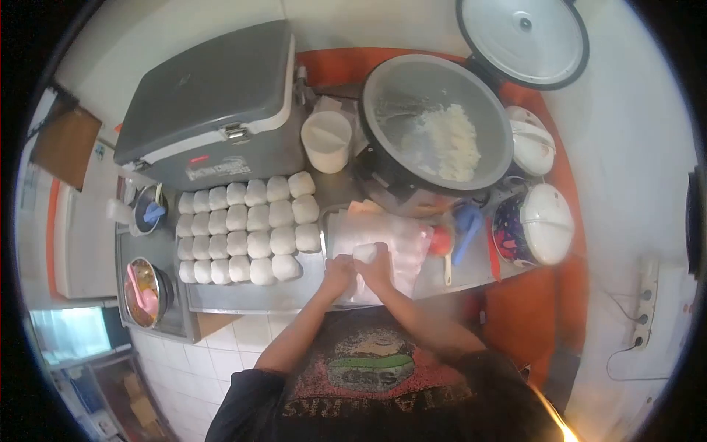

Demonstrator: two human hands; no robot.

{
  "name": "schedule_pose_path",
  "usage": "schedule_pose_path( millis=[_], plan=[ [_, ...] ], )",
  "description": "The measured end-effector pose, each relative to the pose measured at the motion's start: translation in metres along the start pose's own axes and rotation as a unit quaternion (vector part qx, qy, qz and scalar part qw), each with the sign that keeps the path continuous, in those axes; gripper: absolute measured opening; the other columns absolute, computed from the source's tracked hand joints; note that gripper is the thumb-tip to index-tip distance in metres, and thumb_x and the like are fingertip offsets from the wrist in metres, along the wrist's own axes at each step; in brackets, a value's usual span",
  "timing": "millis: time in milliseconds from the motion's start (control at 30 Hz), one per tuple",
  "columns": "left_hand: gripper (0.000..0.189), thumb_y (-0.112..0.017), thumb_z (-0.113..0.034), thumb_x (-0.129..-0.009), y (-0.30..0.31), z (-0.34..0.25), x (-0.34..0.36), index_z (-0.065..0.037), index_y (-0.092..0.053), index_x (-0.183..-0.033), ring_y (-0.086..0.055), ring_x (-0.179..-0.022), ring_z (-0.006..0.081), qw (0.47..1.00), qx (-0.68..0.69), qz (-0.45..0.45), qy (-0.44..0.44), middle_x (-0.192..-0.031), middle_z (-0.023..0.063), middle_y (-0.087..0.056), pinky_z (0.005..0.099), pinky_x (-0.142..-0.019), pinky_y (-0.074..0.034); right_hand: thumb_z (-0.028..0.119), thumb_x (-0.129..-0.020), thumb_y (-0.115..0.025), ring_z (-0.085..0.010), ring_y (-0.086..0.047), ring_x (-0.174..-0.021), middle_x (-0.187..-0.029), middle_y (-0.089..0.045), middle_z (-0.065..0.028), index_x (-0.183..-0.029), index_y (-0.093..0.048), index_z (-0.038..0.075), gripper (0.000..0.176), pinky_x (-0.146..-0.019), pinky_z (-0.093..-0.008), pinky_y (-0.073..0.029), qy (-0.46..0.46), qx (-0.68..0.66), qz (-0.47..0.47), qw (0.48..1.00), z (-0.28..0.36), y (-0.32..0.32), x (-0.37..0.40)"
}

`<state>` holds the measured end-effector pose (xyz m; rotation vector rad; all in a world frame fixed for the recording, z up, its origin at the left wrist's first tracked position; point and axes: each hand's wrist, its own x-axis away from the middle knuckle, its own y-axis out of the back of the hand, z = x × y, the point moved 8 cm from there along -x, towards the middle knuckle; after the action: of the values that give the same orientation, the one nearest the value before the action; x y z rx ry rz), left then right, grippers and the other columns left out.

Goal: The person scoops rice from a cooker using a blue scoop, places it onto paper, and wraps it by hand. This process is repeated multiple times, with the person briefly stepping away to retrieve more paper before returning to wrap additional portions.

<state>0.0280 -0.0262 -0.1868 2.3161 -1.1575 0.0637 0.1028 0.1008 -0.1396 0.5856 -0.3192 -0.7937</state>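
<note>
Over a stack of pale wrapping sheets (412, 254), my two hands are close together. My right hand (376, 269) is closed around a small white rounded parcel (364, 253). On the parcel's left side, my left hand (339, 277) has its fingers curled against it. Its fingertips are partly hidden. To the left, several similar white parcels (258, 217) stand in rows on the metal counter. Beyond the sheets is a large open rice cooker (438, 121) with white rice (453, 144) heaped toward its right side.
A grey cooler box (213, 103) stands behind the parcels, beside white stacked tubs (326, 141). At left are a bowl with a pink spoon (147, 292) and a dark bowl (149, 210). Blue tongs (467, 232), a red-headed ladle (442, 241) and a lidded container (543, 225) lie right.
</note>
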Motion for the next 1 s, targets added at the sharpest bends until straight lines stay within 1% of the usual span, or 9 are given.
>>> schedule_pose_path(
  millis=[133, 300, 400, 433, 500, 633, 800, 900, 1000],
  plan=[
    [0.028, -0.052, -0.014, -0.096, 0.031, -0.01, 0.031, -0.001, -0.062, -0.118, -0.056, -0.11, 0.0244, 0.964, 0.253, -0.023, 0.081, -0.117, 0.0123, -0.063, 0.0357, -0.096, -0.044, 0.023, -0.068, -0.081, -0.0326, -0.064, -0.093, -0.101, -0.062, -0.0186, -0.119, -0.047, 0.001, 0.065, -0.076, -0.0444, -0.052, 0.047, -0.094, 0.026, 0.994, 0.044, -0.006, 0.002],
    [0.031, -0.049, -0.014, -0.099, 0.046, 0.008, 0.066, 0.001, -0.058, -0.124, -0.054, -0.113, 0.0184, 0.884, 0.433, -0.056, 0.166, -0.121, 0.0091, -0.061, 0.0326, -0.098, -0.042, 0.014, -0.065, -0.082, -0.0272, -0.062, -0.099, -0.111, -0.061, -0.0164, -0.128, -0.043, 0.003, 0.076, -0.079, -0.0405, -0.053, -0.085, -0.153, 0.241, 0.955, 0.053, -0.059, 0.009],
    [0.034, -0.049, -0.016, -0.099, 0.058, 0.013, 0.098, 0.002, -0.055, -0.128, -0.053, -0.113, 0.0179, 0.874, 0.434, -0.082, 0.201, -0.121, 0.0091, -0.061, 0.0326, -0.099, -0.041, 0.012, -0.063, -0.083, -0.0269, -0.061, -0.102, -0.117, -0.06, -0.0169, -0.13, -0.042, 0.002, 0.08, -0.078, -0.039, -0.053, -0.102, -0.169, 0.305, 0.932, 0.072, -0.08, 0.02],
    [0.033, -0.051, -0.016, -0.099, 0.064, 0.019, 0.103, 0.001, -0.056, -0.127, -0.052, -0.102, 0.0156, 0.866, 0.445, -0.125, 0.19, -0.115, 0.0066, -0.06, 0.0307, -0.091, -0.042, 0.012, -0.062, -0.083, -0.0271, -0.061, -0.103, -0.119, -0.059, -0.0173, -0.131, -0.043, 0.002, 0.08, -0.078, -0.0388, -0.053, -0.1, -0.184, 0.316, 0.925, 0.08, -0.089, 0.021],
    [0.031, -0.054, -0.017, -0.099, 0.076, 0.026, 0.114, -0.001, -0.056, -0.126, -0.05, -0.08, 0.0108, 0.842, 0.465, -0.212, 0.173, -0.102, 0.0017, -0.058, 0.0269, -0.074, -0.043, 0.022, -0.056, -0.087, -0.0311, -0.06, -0.107, -0.119, -0.059, -0.0212, -0.131, -0.043, 0.002, 0.089, -0.085, -0.0398, -0.05, -0.114, -0.157, 0.282, 0.94, 0.091, -0.105, 0.018],
    [0.044, -0.055, -0.013, -0.096, 0.099, 0.05, 0.138, 0.001, -0.043, -0.135, -0.053, -0.078, 0.0128, 0.776, 0.49, -0.313, 0.243, -0.094, 0.0039, -0.054, 0.0265, -0.065, -0.045, 0.031, -0.058, -0.086, -0.0386, -0.054, -0.112, -0.118, -0.058, -0.0242, -0.128, -0.044, 0.004, 0.086, -0.095, -0.0469, -0.042, -0.114, 0.064, 0.171, 0.977, 0.101, -0.115, 0.027],
    [0.065, -0.06, -0.007, -0.09, 0.107, 0.092, 0.152, 0.001, -0.025, -0.143, -0.056, -0.088, 0.0174, 0.741, 0.436, -0.435, 0.268, -0.115, 0.0113, -0.05, 0.0303, -0.072, -0.05, 0.03, -0.066, -0.082, -0.0382, -0.05, -0.111, -0.112, -0.057, -0.0214, -0.123, -0.044, 0.006, 0.072, -0.096, -0.0493, -0.036, -0.116, 0.132, 0.072, 0.982, 0.084, -0.141, 0.031],
    [0.069, -0.062, -0.006, -0.089, 0.115, 0.102, 0.152, 0.002, -0.022, -0.145, -0.055, -0.102, 0.0207, 0.742, 0.399, -0.488, 0.229, -0.131, 0.0157, -0.045, 0.0331, -0.082, -0.05, 0.02, -0.072, -0.08, -0.0387, -0.051, -0.109, -0.107, -0.056, -0.0197, -0.117, -0.048, 0.005, 0.057, -0.09, -0.0491, -0.039, 0.049, 0.031, 0.006, 0.998, 0.095, -0.133, 0.032],
    [0.071, -0.065, -0.009, -0.09, 0.127, 0.097, 0.147, 0.003, -0.022, -0.146, -0.051, -0.113, 0.0231, 0.746, 0.422, -0.482, 0.181, -0.14, 0.0182, -0.041, 0.035, -0.091, -0.048, 0.011, -0.074, -0.077, -0.0377, -0.054, -0.103, -0.101, -0.056, -0.0172, -0.108, -0.054, 0.003, 0.042, -0.084, -0.0473, -0.043, 0.044, 0.069, 0.066, 0.994, 0.104, -0.123, 0.04]
  ],
)
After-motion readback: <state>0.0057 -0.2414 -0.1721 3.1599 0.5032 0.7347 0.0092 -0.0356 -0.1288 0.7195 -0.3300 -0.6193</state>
